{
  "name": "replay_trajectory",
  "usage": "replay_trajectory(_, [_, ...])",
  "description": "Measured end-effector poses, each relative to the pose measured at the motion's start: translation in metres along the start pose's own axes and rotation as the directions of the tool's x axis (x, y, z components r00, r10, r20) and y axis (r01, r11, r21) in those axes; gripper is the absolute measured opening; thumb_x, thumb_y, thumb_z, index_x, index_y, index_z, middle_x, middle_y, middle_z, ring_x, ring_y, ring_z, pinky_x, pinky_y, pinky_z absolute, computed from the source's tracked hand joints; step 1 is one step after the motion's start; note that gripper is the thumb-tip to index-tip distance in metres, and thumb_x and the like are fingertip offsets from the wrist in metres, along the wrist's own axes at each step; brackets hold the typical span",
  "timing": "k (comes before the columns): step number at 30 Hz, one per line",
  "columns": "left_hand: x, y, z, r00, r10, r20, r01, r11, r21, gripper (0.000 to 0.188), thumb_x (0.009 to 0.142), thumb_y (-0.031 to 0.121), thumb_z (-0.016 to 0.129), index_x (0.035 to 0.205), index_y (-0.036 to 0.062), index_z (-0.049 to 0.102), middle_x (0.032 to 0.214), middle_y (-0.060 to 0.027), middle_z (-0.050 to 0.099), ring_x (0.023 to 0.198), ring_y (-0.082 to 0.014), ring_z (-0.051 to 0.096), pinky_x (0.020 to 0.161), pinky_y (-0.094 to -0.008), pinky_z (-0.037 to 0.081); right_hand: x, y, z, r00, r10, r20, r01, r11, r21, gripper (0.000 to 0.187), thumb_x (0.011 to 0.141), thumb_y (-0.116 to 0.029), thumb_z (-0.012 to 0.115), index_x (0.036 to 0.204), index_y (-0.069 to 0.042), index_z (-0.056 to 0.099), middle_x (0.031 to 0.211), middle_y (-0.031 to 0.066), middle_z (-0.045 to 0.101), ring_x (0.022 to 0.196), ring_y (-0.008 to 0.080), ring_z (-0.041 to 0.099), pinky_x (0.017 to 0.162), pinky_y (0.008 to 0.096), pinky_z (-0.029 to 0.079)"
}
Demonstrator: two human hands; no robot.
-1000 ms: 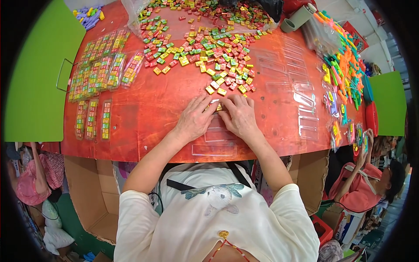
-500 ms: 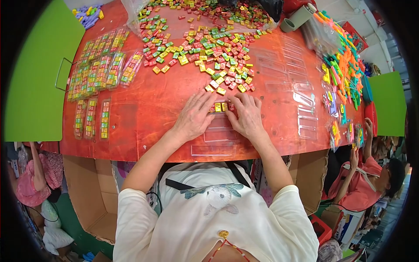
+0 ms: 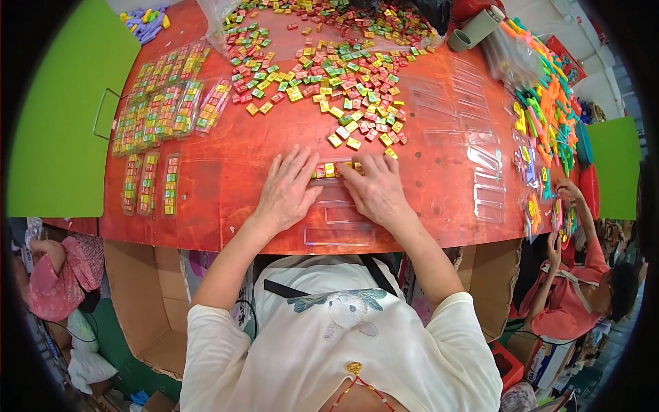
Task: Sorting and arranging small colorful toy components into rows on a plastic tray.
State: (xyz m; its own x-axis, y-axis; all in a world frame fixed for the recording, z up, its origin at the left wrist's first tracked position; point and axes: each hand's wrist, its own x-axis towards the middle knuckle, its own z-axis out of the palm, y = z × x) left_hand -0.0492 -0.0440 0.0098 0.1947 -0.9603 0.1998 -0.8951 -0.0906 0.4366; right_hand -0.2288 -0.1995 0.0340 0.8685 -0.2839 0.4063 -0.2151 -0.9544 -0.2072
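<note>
A short row of small red, yellow and green boxes (image 3: 329, 170) lies in a narrow clear plastic tray in front of me. My left hand (image 3: 285, 192) rests at the row's left end, fingers stretched out and thumb apart, holding nothing. Bent over the right part of the row is my right hand (image 3: 377, 192), its thumb and fingertips closed on the small boxes there. Those fingers hide that end of the tray. Loose small boxes (image 3: 353, 127) are scattered just beyond both hands. More clear trays (image 3: 340, 237) lie between my forearms, near the table edge.
Filled trays (image 3: 154, 117) are stacked at left, with several single ones (image 3: 170, 185) nearer. A large heap of boxes (image 3: 329, 27) covers the far side. Clear trays (image 3: 487, 172), colourful plastic pieces (image 3: 549, 110) and a co-worker (image 3: 570, 288) are at right. Cardboard boxes (image 3: 147, 302) stand below the table (image 3: 226, 185).
My left hand has shifted left and opened away from the row, uncovering more boxes. My right hand has moved slightly left over the row. The view has shifted slightly.
</note>
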Motion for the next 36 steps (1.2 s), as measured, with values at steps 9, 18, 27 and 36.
replay_trajectory(9, [-0.005, 0.001, 0.003, 0.999, 0.025, 0.029, -0.028, 0.994, 0.107, 0.071, 0.092, 0.034, 0.065, 0.151, 0.0042, 0.04, 0.155, -0.0203, 0.04, 0.146, -0.0389, 0.034, 0.116, -0.0624, 0.023, -0.005, 0.008, -0.009, 0.988, 0.13, 0.088, -0.136, 0.988, 0.069, 0.03, 0.087, -0.014, 0.069, 0.117, -0.012, 0.068, 0.111, 0.0074, 0.061, 0.105, 0.0259, 0.058, 0.095, 0.0442, 0.039])
replay_trajectory(18, [0.0, 0.0, 0.007, 0.999, 0.027, 0.032, -0.029, 0.995, 0.094, 0.072, 0.091, 0.036, 0.067, 0.152, 0.0084, 0.041, 0.154, -0.02, 0.041, 0.145, -0.0388, 0.035, 0.116, -0.0654, 0.021, 0.0, -0.003, -0.003, 0.999, 0.029, 0.046, -0.031, 0.999, 0.036, 0.027, 0.087, -0.014, 0.069, 0.115, -0.014, 0.069, 0.112, 0.0081, 0.061, 0.103, 0.0261, 0.058, 0.094, 0.0435, 0.039])
replay_trajectory(27, [0.004, 0.008, 0.012, 0.997, -0.001, 0.083, -0.012, 0.989, 0.148, 0.073, 0.09, 0.037, 0.067, 0.152, 0.0093, 0.04, 0.157, -0.0192, 0.036, 0.147, -0.0398, 0.03, 0.114, -0.0708, 0.019, -0.001, -0.007, 0.007, 0.996, -0.006, 0.084, 0.007, 1.0, -0.019, 0.029, 0.088, -0.017, 0.068, 0.117, -0.016, 0.07, 0.115, 0.0072, 0.061, 0.105, 0.0259, 0.058, 0.097, 0.0441, 0.039])
replay_trajectory(36, [0.019, 0.007, 0.007, 0.997, 0.073, 0.007, -0.073, 0.997, 0.012, 0.064, 0.09, 0.029, 0.066, 0.147, 0.0059, 0.046, 0.152, -0.0175, 0.042, 0.143, -0.0348, 0.037, 0.114, -0.0566, 0.026, -0.029, 0.052, -0.02, 0.887, 0.459, -0.048, -0.385, 0.794, 0.471, 0.026, 0.09, -0.009, 0.065, 0.116, -0.008, 0.07, 0.101, 0.0138, 0.066, 0.095, 0.032, 0.063, 0.081, 0.04, 0.047])
